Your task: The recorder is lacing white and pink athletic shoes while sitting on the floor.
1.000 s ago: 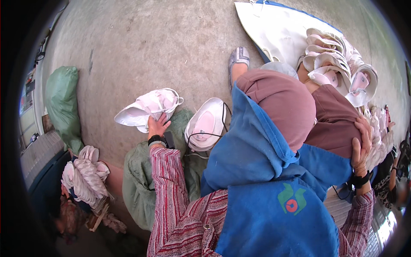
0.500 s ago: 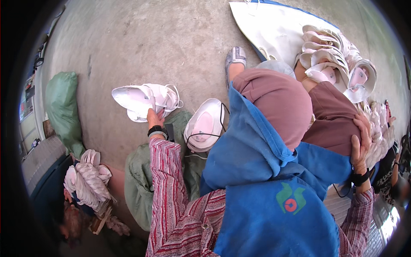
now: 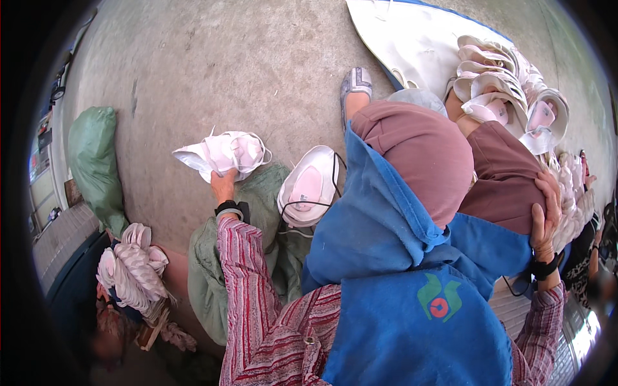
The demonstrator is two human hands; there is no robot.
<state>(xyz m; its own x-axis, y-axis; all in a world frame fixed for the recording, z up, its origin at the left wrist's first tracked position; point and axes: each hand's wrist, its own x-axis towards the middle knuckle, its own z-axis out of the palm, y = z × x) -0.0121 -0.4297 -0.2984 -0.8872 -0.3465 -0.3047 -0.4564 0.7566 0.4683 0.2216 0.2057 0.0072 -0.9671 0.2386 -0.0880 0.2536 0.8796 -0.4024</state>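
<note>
Nearest is one blue apron [image 3: 412,341], flanked by two red-striped sleeves [image 3: 248,276]. To the near left, one bunch of white-and-pink pieces [image 3: 132,267] stands packed together, overlapping too tightly to count. One grey-green sack [image 3: 209,283] lies slack beside and under the left forearm.

There are two hands. The right hand [image 3: 546,215] rests on one brown-trousered knee [image 3: 499,170], fingers extended, slightly bent and close together, grasping nothing; a dark band [image 3: 544,267] circles its wrist. Just beyond it, to the right, hangs one pale bunch [image 3: 570,206], its pieces also beyond counting.

The left hand [image 3: 224,185] pinches the near edge of one white-and-pink shoe upper [image 3: 222,153], left of centre, just past the grey-green sack. Its fingers are closed in on the fabric; some are hidden by it, so I cannot tell how each lies. Just right of that upper, apart from both hands, sits one white shoe piece [image 3: 306,183] with a pink inside and a black cord across it.

Farther off are one green sack [image 3: 95,167] at the left, one grey slipper [image 3: 356,80] on a foot, one heap of white-and-pink uppers [image 3: 492,83] at the right, and one white sheet [image 3: 412,38] with a blue edge.
</note>
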